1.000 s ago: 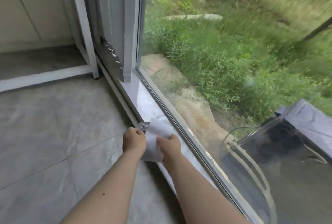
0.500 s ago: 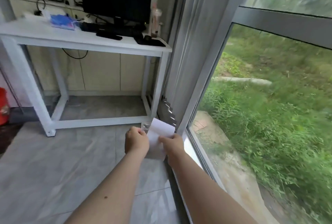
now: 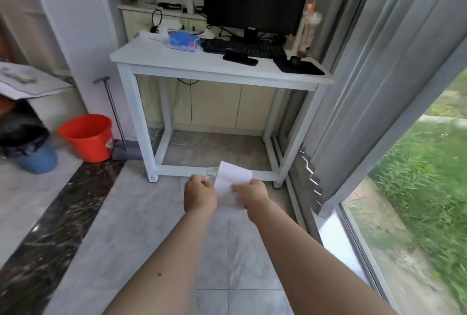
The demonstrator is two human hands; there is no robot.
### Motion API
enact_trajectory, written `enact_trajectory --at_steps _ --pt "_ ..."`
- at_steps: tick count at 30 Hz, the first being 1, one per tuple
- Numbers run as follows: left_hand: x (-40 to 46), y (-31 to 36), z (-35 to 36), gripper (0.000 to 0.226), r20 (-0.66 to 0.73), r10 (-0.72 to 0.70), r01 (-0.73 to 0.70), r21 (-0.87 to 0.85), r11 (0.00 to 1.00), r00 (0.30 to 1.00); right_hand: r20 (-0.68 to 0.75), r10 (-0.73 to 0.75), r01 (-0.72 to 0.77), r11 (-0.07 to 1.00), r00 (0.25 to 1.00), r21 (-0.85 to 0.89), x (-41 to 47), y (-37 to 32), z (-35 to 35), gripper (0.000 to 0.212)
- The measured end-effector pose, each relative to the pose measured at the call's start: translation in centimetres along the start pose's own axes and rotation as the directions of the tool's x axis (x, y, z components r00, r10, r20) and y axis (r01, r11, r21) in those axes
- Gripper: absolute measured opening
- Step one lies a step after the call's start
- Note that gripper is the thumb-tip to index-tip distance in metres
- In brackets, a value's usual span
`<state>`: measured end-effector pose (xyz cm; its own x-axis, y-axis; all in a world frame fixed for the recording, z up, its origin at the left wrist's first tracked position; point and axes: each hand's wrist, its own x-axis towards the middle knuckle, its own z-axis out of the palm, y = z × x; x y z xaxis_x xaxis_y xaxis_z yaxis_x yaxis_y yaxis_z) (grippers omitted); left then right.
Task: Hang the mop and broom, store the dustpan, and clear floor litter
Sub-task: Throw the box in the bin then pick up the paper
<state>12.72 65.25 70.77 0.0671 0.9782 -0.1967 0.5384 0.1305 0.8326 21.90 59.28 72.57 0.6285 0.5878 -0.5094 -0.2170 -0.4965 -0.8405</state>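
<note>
White paper litter (image 3: 233,180), lifted off the window sill a second ago, now hangs between the closed left hand (image 3: 199,194) and right hand (image 3: 252,194) above the floor tiles, so binning it seems next.

White paper (image 3: 233,175), orange-red bucket (image 3: 87,137) — grey-veined marble floor (image 3: 141,226).

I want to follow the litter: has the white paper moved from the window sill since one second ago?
Yes. The white paper, held in both hands, is now off the sill and in front of the white desk's lower bar.
</note>
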Motion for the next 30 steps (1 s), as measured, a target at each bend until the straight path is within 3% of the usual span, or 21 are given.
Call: enact_trajectory --at_steps 7,14,21,30 --pt "9.9 0.5 -3.1 0.024 -0.043 -0.064 0.063 -0.035 0.997 0.997 0.115 -0.02 0.033 0.993 0.993 -0.114 7.0 -5.8 8.1 0.012" --pt "21.1 1.4 -5.9 0.025 -0.075 -0.132 0.124 -0.103 0.987 0.988 0.201 -0.02 0.074 0.963 0.979 -0.261 14.7 -12.2 16.4 0.035" --pt "30.9 -1.5 -10.1 0.036 -0.165 -0.217 0.191 -0.158 0.969 0.962 0.306 0.024 0.053 0.969 0.952 -0.24 18.8 -15.1 27.6 0.039" --pt "44.1 -6.7 -18.8 0.029 -0.198 -0.276 0.241 -0.186 0.953 0.94 0.384 0.1 -0.001 0.968 0.918 -0.249 22.8 -18.6 43.9 0.034"
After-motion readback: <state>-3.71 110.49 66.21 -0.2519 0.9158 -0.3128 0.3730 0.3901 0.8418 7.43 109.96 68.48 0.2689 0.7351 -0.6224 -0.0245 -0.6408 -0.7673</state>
